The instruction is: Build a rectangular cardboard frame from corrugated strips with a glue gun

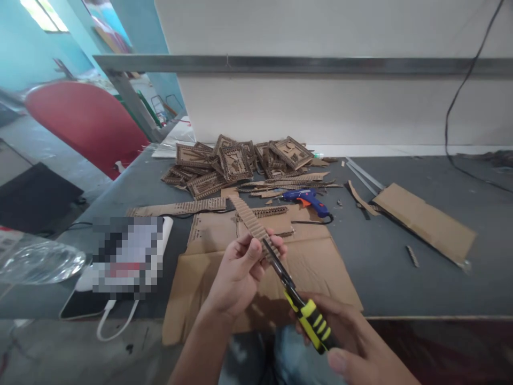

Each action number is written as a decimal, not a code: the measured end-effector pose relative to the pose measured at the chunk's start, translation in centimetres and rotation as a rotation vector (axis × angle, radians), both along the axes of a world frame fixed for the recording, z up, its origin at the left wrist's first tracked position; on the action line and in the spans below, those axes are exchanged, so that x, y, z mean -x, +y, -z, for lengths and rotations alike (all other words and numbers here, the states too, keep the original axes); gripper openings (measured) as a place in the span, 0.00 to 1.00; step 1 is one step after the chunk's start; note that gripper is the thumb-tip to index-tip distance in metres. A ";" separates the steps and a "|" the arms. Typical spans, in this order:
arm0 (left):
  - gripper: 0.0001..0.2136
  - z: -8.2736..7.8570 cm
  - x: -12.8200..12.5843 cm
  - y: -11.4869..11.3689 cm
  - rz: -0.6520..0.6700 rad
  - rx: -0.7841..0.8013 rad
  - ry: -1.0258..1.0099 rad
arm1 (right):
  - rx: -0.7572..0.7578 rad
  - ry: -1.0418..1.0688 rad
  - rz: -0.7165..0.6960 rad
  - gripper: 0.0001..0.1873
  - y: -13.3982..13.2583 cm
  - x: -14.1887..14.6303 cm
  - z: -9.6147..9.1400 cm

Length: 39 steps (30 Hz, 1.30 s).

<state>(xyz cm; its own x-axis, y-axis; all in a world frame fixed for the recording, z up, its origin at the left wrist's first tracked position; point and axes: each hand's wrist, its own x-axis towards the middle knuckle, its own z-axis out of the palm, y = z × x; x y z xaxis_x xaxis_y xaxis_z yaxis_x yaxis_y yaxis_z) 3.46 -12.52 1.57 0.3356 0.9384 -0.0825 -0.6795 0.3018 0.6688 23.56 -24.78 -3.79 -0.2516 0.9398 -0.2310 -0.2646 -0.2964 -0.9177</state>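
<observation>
One strip [251, 223]; one scissors [298, 302]

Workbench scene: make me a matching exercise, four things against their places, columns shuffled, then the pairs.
Things:
1. corrugated strip
2. cutters
3. glue gun
4. cardboard frames

Places:
A. piled at the back of the table
B. lying on the table beyond the hands
C. pinched in the left hand
D. gripped in the right hand

Pairs: 1-C, 2-D, 3-B, 4-A

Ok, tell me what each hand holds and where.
Left hand pinches the corrugated cardboard strip at its near end. Right hand grips the scissors by their yellow-black handles.
</observation>
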 end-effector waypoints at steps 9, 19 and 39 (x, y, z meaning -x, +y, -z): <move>0.13 0.5 -0.5 -0.2 0.008 0.012 0.009 | 0.093 -0.136 -0.043 0.47 -0.2 1.0 -1.8; 0.13 0.7 -0.4 -0.8 0.013 0.018 -0.004 | 0.108 -0.147 -0.147 0.42 0.0 -0.1 -3.6; 0.11 0.7 -1.3 -1.2 0.096 0.018 -0.066 | 0.107 -0.392 -0.166 0.38 0.0 0.5 -4.5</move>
<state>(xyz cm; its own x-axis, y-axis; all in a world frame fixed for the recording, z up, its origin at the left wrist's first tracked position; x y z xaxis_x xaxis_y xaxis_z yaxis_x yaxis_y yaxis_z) 4.74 -13.68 0.92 0.4295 0.9000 -0.0739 -0.6892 0.3795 0.6172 23.11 -24.80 0.68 -0.2709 0.8599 -0.4326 0.1563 -0.4041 -0.9012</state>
